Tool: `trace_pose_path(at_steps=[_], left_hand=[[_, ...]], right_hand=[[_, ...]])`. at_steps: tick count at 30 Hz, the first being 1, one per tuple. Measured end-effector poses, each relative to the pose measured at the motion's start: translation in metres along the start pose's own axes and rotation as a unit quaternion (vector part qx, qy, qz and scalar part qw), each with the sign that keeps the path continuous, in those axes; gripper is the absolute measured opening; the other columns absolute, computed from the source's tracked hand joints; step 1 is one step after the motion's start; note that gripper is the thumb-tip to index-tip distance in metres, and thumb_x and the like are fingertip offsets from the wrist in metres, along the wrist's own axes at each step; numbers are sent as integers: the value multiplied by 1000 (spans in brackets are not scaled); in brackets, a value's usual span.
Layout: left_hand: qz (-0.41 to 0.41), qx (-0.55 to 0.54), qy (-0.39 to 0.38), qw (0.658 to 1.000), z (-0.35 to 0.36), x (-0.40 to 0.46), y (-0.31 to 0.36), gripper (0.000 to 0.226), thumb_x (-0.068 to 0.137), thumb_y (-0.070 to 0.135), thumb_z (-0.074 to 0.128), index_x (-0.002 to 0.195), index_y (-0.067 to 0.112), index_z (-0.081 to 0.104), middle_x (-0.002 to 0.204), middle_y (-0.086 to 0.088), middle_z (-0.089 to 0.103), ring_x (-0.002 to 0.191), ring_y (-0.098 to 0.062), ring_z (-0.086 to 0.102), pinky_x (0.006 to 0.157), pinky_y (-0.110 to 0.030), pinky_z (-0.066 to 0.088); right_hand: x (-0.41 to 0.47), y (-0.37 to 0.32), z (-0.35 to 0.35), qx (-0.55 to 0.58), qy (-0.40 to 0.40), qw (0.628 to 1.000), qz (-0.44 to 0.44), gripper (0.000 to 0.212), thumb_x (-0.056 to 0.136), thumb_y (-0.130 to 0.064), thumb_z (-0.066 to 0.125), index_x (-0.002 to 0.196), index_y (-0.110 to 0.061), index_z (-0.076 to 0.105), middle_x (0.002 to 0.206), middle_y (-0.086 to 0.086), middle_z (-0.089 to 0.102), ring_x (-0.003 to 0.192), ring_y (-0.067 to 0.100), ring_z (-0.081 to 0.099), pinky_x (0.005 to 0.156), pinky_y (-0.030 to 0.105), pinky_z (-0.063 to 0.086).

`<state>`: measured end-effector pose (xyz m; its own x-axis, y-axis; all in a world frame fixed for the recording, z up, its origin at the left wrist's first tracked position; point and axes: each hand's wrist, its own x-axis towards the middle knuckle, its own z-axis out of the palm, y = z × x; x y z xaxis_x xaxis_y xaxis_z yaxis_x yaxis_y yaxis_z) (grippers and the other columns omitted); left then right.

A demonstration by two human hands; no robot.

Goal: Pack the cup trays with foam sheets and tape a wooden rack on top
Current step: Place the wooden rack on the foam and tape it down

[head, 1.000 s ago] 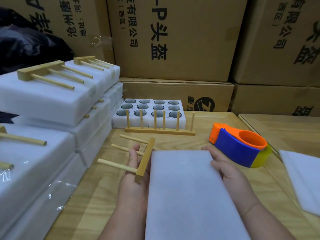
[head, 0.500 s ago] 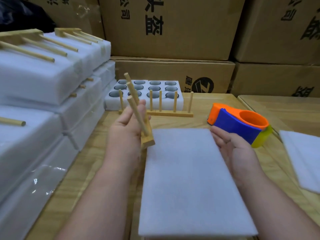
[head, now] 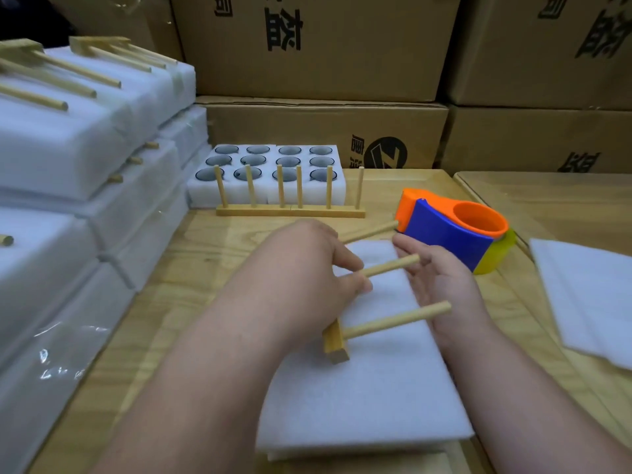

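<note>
My left hand (head: pixel 307 278) grips a wooden rack (head: pixel 386 323) by its base bar, over the white foam sheet (head: pixel 359 398) that covers the stack in front of me. The rack's three pegs point to the right. My right hand (head: pixel 441 285) lies open at the foam's right edge, palm toward the pegs, just under their tips. A foam cup tray (head: pixel 273 193) with dark cups sits uncovered at the back of the table, with two more wooden racks (head: pixel 290 210) standing end to end in front of it.
An orange, blue and yellow tape dispenser (head: pixel 455 230) sits right of my hands. Loose foam sheets (head: pixel 588 299) lie at the right edge. Stacks of wrapped packs (head: pixel 85 159) with racks on top fill the left. Cardboard boxes (head: pixel 318 46) wall the back.
My left hand swung the rack from beside the foam sheet to above it, turning its pegs to the right. My right hand stayed at the foam's right edge.
</note>
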<state>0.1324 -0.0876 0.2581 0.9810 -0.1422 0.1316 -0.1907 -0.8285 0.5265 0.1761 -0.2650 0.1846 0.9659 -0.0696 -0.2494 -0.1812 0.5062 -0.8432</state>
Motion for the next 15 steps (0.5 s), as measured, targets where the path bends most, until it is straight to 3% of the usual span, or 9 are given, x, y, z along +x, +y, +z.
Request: trace_pose_path(at_steps=[2,6,8,10,12,13,15], left_hand=[[6,25,-7,1000,6,1,0,33,84,52,77,116,42,74,136,25,51,119,-1,53,89,-20,38],[32,-10,-1,999,10,4,-11,43,79,62,76,118,46,71,122,32,49,114,4,49,84,-13,35],[26,-67,31,997,11,7,-24,51,78,72,67,123,49,67,132,32,48,124,4,44,96,-19,36],[-29,-173,80,981,13,10,-36,53,85,72,60,132,49,60,144,28,45,138,1,37,113,-30,33],[-133,-340,88,927,18,13,-46,47,95,62,56,139,45,57,146,23,49,139,-2,41,117,-36,33],[-179,-442,69,876,21,14,-50,44,97,56,55,138,40,59,143,19,56,136,-5,49,115,-38,38],[-198,-592,20,781,28,13,-55,36,95,49,53,109,29,79,112,10,77,107,-8,72,91,-32,56]], right_hand=[[-1,-1,0,-14,4,1000,-5,40,99,-28,49,132,-10,63,127,10,71,116,29,69,102,50,52],[-6,-5,2,-28,5,1000,-9,37,99,-27,49,127,-10,66,121,11,74,109,26,72,82,41,60],[-7,-5,2,-25,-5,1000,-5,39,99,-30,49,128,-10,66,122,9,74,110,25,72,82,39,59],[-8,-5,2,-25,-31,999,-7,41,99,-33,48,129,-12,65,124,8,73,114,26,70,91,43,56],[-11,-5,2,-27,-74,997,-7,45,90,-37,53,128,-16,66,119,3,76,112,25,71,89,44,57],[-12,-5,3,-22,-100,995,-2,51,82,-40,57,127,-17,66,115,2,77,109,24,73,84,42,58],[-13,-6,5,-7,-137,990,14,60,71,-41,61,127,-19,65,112,3,78,104,26,75,75,41,62]])
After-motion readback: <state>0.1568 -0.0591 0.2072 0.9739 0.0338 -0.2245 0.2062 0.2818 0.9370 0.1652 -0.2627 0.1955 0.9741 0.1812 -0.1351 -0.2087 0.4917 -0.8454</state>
